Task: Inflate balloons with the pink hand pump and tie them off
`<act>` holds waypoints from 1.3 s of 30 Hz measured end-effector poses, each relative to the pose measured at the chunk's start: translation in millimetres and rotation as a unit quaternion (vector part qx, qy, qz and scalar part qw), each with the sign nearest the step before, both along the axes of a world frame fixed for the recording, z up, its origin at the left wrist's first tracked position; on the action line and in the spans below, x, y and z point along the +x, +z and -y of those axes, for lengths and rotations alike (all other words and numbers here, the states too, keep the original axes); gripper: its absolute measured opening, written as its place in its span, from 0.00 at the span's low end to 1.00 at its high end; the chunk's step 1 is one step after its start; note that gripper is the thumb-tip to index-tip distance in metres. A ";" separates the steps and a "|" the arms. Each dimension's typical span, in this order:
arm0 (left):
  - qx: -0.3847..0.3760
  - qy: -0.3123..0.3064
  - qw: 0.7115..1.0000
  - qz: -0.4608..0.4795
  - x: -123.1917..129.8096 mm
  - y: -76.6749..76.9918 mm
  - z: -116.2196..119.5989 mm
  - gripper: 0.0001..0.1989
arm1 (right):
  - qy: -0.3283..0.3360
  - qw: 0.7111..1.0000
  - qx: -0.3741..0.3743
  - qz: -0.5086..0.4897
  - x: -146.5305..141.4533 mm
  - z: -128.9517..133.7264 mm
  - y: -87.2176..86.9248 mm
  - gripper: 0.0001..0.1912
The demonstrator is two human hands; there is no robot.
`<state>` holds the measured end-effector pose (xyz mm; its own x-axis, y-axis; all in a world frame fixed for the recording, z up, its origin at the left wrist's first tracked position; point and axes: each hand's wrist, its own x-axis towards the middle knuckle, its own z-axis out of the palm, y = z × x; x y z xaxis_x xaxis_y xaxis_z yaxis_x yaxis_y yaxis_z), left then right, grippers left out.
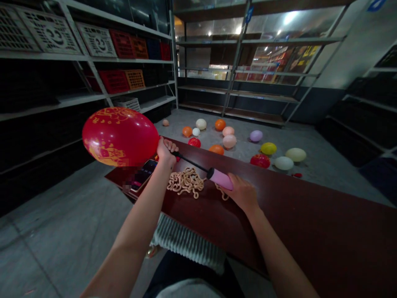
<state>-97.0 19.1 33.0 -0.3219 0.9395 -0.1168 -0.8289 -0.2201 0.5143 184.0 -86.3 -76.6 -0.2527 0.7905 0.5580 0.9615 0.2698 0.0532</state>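
A large red balloon [120, 134] with yellow printing is inflated at the left, beyond the table edge. My left hand [166, 152] is closed round its neck, where the black nozzle end of a hand pump meets it. The pump [221, 179] has a pink barrel and a thin black rod that stretches between my hands. My right hand [243, 191] is wrapped round the pink barrel. Below the rod, a heap of beige uninflated long balloons [186, 182] lies on the dark red table [297, 223]. A phone [144, 176] rests by my left wrist.
Several inflated balloons, among them a yellow balloon [268, 148] and a purple balloon [256, 135], lie on the floor beyond the table. Metal shelves [229, 91] stand at the back. More shelves on the left hold plastic crates [96, 39]. A ribbed grey-green cloth [186, 240] is near my lap.
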 end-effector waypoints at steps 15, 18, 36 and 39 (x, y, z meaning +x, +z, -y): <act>0.106 -0.073 0.990 -0.057 145.5 21.5 -9.6 0.29 | -0.125 0.979 0.000 -0.159 18.3 -2.7 -0.9 0.25; 0.105 -0.108 0.986 -0.065 179.8 0.0 -4.9 0.28 | -0.146 0.975 0.012 -0.169 23.3 -3.2 -2.6 0.25; -0.017 -0.053 0.998 -0.036 99.8 -26.1 3.6 0.26 | -0.063 0.995 -0.041 -0.070 11.5 -4.3 -1.5 0.25; -0.024 -0.042 0.998 -0.036 70.7 -28.0 5.4 0.26 | -0.045 0.997 -0.049 -0.047 10.6 -2.4 -2.4 0.25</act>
<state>-26.3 13.6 5.0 -0.2511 0.9576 -0.1412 -0.8043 -0.1253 0.5809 194.7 -83.9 -79.0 -0.1284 0.8589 0.4958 0.9814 0.1821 -0.0612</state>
